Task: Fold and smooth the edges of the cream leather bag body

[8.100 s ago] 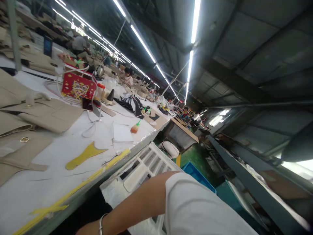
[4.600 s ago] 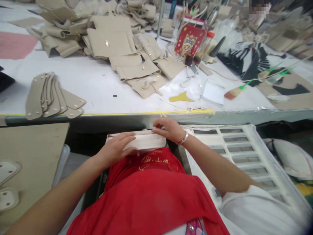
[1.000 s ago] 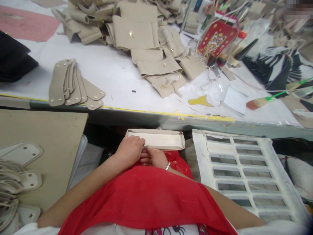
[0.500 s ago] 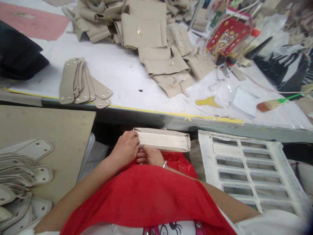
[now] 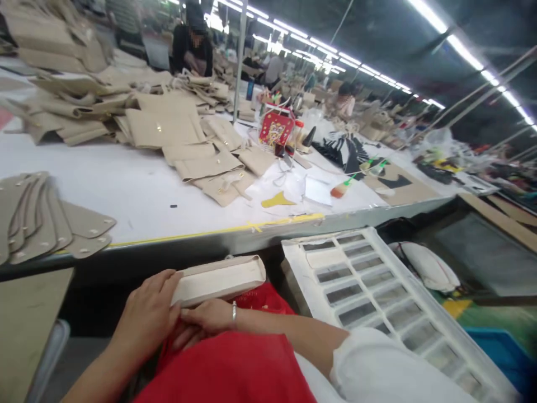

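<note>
From the gripping left hand, a pale box extends rightward.

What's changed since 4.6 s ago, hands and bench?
The bare right hand moved left, from the far edge of the long, open, white-lined beige box to its near side, beside the bare left hand. The head view tipped up. Unchanged: left hand on the box's left part; flat yellow scrap and beige folded pieces lying there.
</note>
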Demonstrator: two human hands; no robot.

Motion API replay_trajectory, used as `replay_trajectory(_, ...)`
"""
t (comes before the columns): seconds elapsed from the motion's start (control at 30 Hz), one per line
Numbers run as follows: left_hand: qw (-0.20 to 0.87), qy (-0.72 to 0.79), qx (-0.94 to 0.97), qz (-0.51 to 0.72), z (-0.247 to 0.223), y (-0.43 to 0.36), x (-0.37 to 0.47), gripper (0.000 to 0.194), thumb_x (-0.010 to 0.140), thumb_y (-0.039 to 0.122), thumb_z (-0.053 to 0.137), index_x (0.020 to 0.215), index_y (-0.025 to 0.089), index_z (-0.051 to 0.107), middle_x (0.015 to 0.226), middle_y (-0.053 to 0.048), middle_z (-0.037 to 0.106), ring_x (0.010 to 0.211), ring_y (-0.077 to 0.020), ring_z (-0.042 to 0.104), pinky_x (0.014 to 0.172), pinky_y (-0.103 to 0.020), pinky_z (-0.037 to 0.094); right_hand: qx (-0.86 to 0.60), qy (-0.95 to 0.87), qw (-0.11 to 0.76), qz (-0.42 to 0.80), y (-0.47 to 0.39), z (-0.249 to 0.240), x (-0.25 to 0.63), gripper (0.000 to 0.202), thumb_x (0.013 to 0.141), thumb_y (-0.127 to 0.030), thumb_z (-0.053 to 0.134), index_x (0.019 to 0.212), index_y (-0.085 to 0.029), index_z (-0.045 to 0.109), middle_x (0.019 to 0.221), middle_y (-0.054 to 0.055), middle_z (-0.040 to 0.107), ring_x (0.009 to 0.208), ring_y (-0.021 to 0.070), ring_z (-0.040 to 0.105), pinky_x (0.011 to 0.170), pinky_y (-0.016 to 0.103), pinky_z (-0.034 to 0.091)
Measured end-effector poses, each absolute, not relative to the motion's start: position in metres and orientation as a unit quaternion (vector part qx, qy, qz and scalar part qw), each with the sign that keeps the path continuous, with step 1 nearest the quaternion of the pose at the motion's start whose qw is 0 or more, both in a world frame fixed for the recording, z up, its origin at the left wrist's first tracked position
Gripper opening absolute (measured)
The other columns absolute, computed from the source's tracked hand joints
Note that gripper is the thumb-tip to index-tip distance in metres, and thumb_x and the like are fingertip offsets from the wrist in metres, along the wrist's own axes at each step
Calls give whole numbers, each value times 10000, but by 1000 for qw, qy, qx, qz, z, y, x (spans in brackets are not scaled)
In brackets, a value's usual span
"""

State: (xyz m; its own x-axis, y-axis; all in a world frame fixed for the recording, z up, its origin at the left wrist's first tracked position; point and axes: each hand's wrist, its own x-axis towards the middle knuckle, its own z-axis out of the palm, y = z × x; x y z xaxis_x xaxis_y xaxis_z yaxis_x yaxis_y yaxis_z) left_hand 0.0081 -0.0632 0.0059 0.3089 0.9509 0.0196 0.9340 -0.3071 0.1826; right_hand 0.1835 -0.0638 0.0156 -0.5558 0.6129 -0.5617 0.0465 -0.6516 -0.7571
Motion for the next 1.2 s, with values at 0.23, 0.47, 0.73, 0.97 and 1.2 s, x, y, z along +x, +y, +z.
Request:
replay_trajectory(0.23, 174, 494, 852, -6, -7, -34, 116, 818, 733, 413, 600, 1430, 50, 373, 1494, -178, 336, 1379, -318, 327, 1163, -472, 227, -547, -455, 141, 689, -43, 47, 335, 488, 809, -610, 503, 855, -144, 638, 707, 54, 676, 526, 127, 613, 524, 236, 489)
replay_trajectory(0.47, 167, 499, 850, -4, -12, -16, 157, 856, 694, 500, 647, 1378, 29, 442, 1410, -227, 445, 1284, -346, 437, 1113, -462, 293, -765, -555, 193, 262, 111, 52, 398, 434, 922, -355, 459, 1313, -168, 472, 1399, 165, 453, 1278, 257, 443, 1057, 391, 360)
replay_trajectory(0.73, 185, 491, 851, -4, -2, -15, 151, 877, 663, 637, 691, 1321, 111, 448, 1280, -193, 539, 1135, -328, 514, 1008, -430, 364, -748, -634, 53, 189, 200, -15, 382, 636, 937, -477, 369, 1466, -135, 282, 1571, 183, 63, 1431, 394, 23, 1109, 619, 55)
replay_trajectory(0.97, 199, 476, 855, -59, 6, -1, 163, 896, 611, 613, 727, 1299, 111, 449, 1251, -174, 557, 1084, -329, 539, 959, -421, 397, -593, -775, -11, 219, 165, -16, 441, 606, 780, -136, 605, 1368, -110, 463, 1516, 95, 320, 1402, 196, 249, 1160, 256, 154)
replay_trajectory(1.2, 187, 481, 854, -65, 1, -9, 170, 880, 613, 529, 724, 1324, 87, 451, 1278, -206, 538, 1127, -345, 519, 976, -451, 392, -733, -663, 3, 156, 182, -4, 437, 782, 699, -448, 745, 1292, -16, 474, 1300, 290, 477, 1213, 385, 477, 989, 473, 408)
